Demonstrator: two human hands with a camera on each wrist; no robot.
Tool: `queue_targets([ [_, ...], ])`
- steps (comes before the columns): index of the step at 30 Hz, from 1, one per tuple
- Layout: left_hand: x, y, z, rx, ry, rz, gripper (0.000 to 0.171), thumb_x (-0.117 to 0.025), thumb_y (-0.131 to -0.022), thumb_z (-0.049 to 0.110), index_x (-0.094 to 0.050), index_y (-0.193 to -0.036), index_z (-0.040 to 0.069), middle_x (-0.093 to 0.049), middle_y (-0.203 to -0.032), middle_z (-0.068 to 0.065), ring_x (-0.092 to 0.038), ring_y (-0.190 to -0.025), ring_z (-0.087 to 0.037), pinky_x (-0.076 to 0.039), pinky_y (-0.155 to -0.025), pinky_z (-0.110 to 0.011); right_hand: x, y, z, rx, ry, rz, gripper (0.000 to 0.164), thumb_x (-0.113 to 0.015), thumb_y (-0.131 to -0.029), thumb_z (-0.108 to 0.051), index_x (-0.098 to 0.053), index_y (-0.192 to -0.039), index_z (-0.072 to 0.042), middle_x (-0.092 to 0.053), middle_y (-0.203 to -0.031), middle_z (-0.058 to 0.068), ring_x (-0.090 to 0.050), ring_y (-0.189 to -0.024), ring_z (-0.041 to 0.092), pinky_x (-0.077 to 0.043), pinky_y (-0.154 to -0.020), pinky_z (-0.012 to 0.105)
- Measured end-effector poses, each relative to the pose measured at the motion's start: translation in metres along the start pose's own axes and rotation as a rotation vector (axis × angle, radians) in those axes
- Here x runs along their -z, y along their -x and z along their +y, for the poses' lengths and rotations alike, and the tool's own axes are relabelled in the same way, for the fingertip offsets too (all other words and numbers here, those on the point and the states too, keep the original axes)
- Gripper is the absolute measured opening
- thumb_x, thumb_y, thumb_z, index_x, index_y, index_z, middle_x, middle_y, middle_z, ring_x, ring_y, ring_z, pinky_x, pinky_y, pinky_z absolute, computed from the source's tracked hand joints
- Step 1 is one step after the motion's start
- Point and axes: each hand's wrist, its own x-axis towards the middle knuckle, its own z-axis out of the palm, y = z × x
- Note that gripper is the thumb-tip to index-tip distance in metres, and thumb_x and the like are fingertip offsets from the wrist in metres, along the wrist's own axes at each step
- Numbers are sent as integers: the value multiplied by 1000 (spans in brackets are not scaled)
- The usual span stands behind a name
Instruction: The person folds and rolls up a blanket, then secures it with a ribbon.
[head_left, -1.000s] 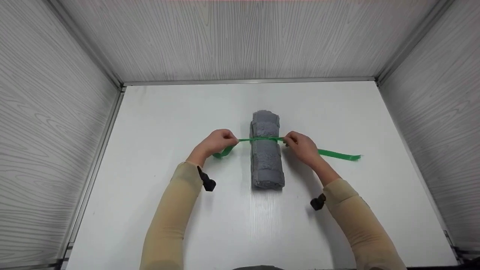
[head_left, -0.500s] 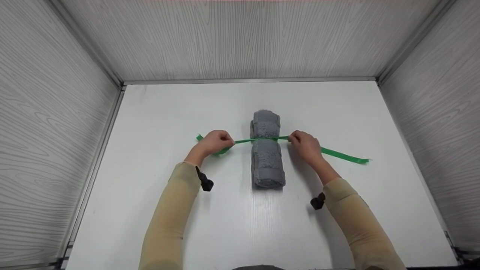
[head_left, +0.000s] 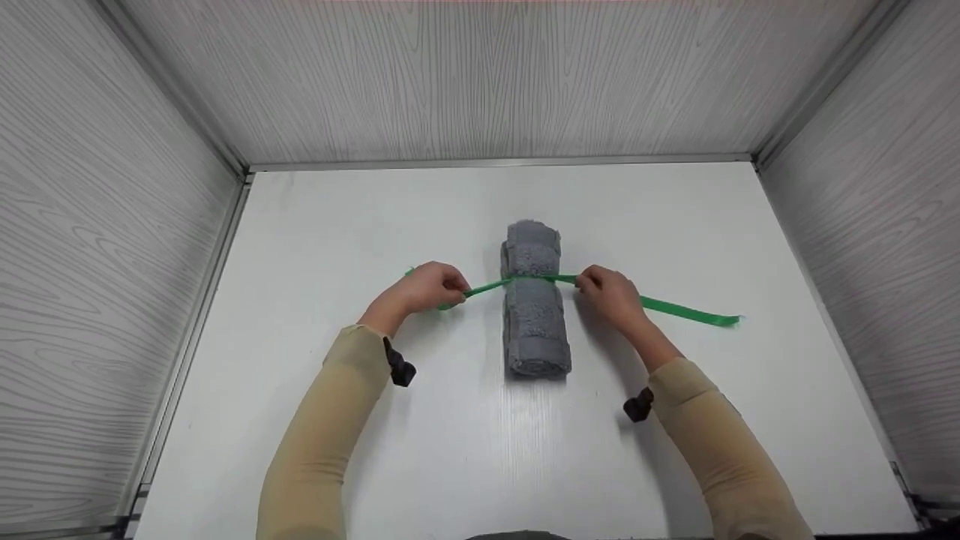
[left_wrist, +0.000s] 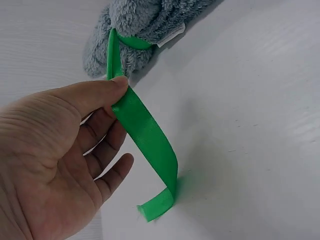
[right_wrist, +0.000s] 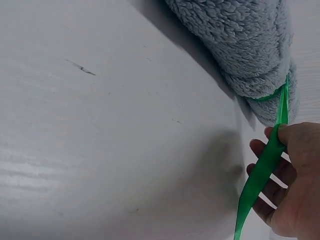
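Observation:
A rolled grey towel [head_left: 536,322] lies lengthwise on the white table, cinched round its middle by a green ribbon [head_left: 486,288]. To its left, my left hand [head_left: 429,287] pinches one ribbon end between thumb and finger; in the left wrist view the ribbon [left_wrist: 147,132] hangs past that hand [left_wrist: 60,160] with its tip curled. On the towel's other side my right hand [head_left: 609,294] pinches the opposite end, whose tail [head_left: 690,310] trails off to the right. Both stretches between hands and towel look taut. The right wrist view shows the ribbon [right_wrist: 262,172] across my right palm.
Wood-grain panels stand behind the white table [head_left: 465,450] and along both sides. A black wrist camera [head_left: 400,370] sits at my left cuff, another black camera [head_left: 638,406] at my right. A small white label [left_wrist: 171,35] shows on the towel.
Both hands have spread a little farther apart with the ribbon over the last second. Most recently my left hand has shifted slightly toward me, while the right has hardly moved.

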Motion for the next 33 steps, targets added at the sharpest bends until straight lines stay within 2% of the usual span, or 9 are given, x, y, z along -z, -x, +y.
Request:
queue_targets([
  [7,6,11,12,-45,-34,-67,16,-71,-97,19,-76,-109,11,-71,-102,-4,-60,-90,-20,-51,-83,-37,1,1,1,-6,1,-3,30,-53,-108,-31,-71,-109,-8,-69,-96,8,-56,-82,25,-45,-74,39],
  [12,10,15,22,-94,63,-94,17,-71,-98,30,-77,-105,15,-74,-101,-7,-61,-99,-27,-48,-90,-42,1,2,1,-25,15,-2,30,-53,-108,-31,-72,-109,-8,-69,-94,7,-56,-82,24,-45,-74,38],
  [15,11,15,27,-115,149,-96,21,-71,-98,33,-76,-106,15,-74,-102,-4,-61,-105,-25,-47,-95,-43,1,1,0,-25,17,-2,29,-53,-108,-28,-72,-109,-7,-68,-93,7,-56,-82,24,-45,-74,38],
  [18,10,14,30,-134,239,-86,23,-71,-98,31,-75,-112,13,-73,-107,-2,-62,-108,-20,-46,-101,-43,0,0,1,-20,24,-2,28,-54,-108,-28,-73,-109,-7,-68,-93,7,-56,-82,23,-45,-74,38],
  [22,8,10,35,-154,329,-58,26,-72,-98,29,-74,-116,11,-72,-112,-3,-63,-112,-19,-45,-106,-44,-1,0,1,-15,34,0,28,-54,-107,-27,-73,-109,-7,-69,-93,7,-56,-82,23,-45,-74,37],
  [28,1,1,47,-166,415,39,26,-70,-99,32,-74,-115,12,-70,-113,-5,-62,-113,-23,-44,-106,-47,-2,0,-1,-7,47,11,27,-56,-106,-26,-74,-107,-6,-67,-89,6,-55,-80,23,-44,-72,36],
  [33,-7,-7,58,-184,500,96,24,-70,-100,33,-75,-114,14,-68,-122,0,-59,-119,-18,-44,-106,-43,-4,1,-2,9,60,14,27,-56,-106,-24,-74,-107,-5,-67,-89,7,-55,-80,24,-44,-72,37],
])
